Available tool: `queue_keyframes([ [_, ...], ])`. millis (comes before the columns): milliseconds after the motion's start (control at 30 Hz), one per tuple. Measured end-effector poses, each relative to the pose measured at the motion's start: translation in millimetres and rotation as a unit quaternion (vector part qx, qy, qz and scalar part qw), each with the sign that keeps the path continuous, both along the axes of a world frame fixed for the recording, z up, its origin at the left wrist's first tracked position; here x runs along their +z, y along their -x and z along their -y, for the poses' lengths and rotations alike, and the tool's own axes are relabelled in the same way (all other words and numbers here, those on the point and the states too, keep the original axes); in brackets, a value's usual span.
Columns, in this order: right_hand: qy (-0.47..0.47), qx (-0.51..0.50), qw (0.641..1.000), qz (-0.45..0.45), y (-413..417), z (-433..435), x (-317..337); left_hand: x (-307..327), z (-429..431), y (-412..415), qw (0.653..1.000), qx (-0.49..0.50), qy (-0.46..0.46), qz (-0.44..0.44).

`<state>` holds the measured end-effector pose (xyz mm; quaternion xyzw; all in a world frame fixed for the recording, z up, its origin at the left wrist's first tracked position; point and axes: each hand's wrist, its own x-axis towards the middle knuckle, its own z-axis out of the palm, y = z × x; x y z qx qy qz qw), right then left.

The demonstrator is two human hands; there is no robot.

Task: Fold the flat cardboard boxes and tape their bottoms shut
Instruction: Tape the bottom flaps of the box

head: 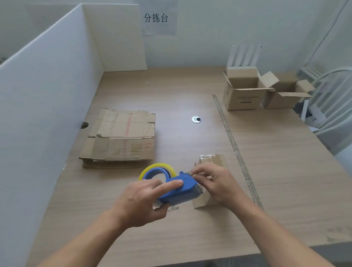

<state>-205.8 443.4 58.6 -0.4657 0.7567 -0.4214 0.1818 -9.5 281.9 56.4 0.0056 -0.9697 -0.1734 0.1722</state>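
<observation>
A blue tape dispenser with a yellowish roll of clear tape is gripped in my left hand, index finger along its top. My right hand pinches at the dispenser's front end, where the tape comes out, and lies over a small folded cardboard box standing on the table. The box's top face shows shiny tape. A stack of flat cardboard boxes lies to the left, beyond the dispenser.
Two folded boxes with open flaps stand at the table's back right. A white partition walls the left side. A strip of tape runs along the table. A white chair is at the right edge.
</observation>
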Motion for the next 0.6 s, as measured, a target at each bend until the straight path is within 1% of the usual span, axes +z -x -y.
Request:
queue_keyframes([
  [200, 0.013, -0.008, 0.999, -0.039, -0.8, 1.2, -4.4, 0.2, -2.9, -3.1, 0.999, 0.014, -0.029, 0.018],
  [367, -0.008, -0.01, 0.999, -0.053, 2.9, -3.3, -7.3, 0.8, -3.1, -0.7, 0.993, 0.057, -0.095, 0.037],
  [467, -0.026, -0.033, 0.998, -0.045, 9.4, -14.5, -5.5, 4.8, -5.8, 4.9, 0.99, 0.044, -0.122, 0.059],
  [600, -0.043, -0.054, 0.997, -0.022, 15.5, -38.6, -5.5, 14.9, -8.5, 22.1, 0.986, -0.007, -0.133, 0.104],
])
